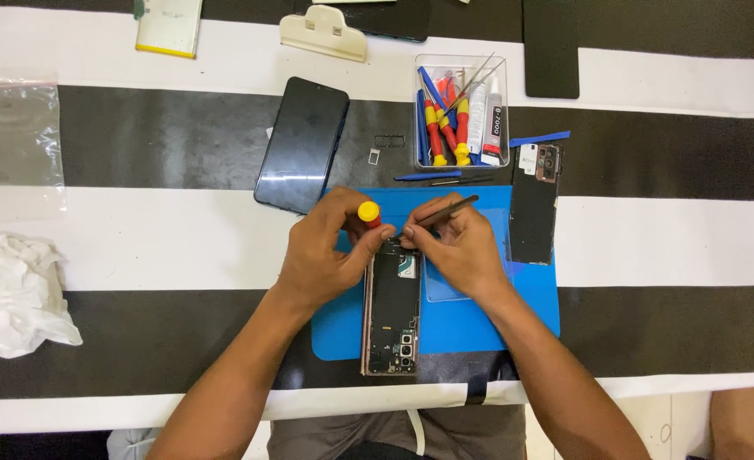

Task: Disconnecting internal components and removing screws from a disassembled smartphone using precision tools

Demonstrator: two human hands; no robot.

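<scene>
Left hand: the left hand (322, 251) was closed around a screwdriver (369, 213) with a yellow cap, tip down at the phone's top end.
Right hand: the right hand (458, 247) pinched dark tweezers (439, 215), apparently to steady a small part beside the screwdriver tip.
Phone: the opened phone (392, 311) lay lengthwise on the blue mat (526, 294), on the striped bench (138, 238).
Around: a removed back cover (533, 209) to the right, a dark screen panel (302, 145) up left, a clear tool tray (460, 111) behind, crumpled tissue (15, 294) far left.
In the way: both hands hid the spot being worked.

Two hands (326, 255) (458, 247), one opened phone (391, 311), one blue mat (530, 298), one tool tray (462, 111)
</scene>
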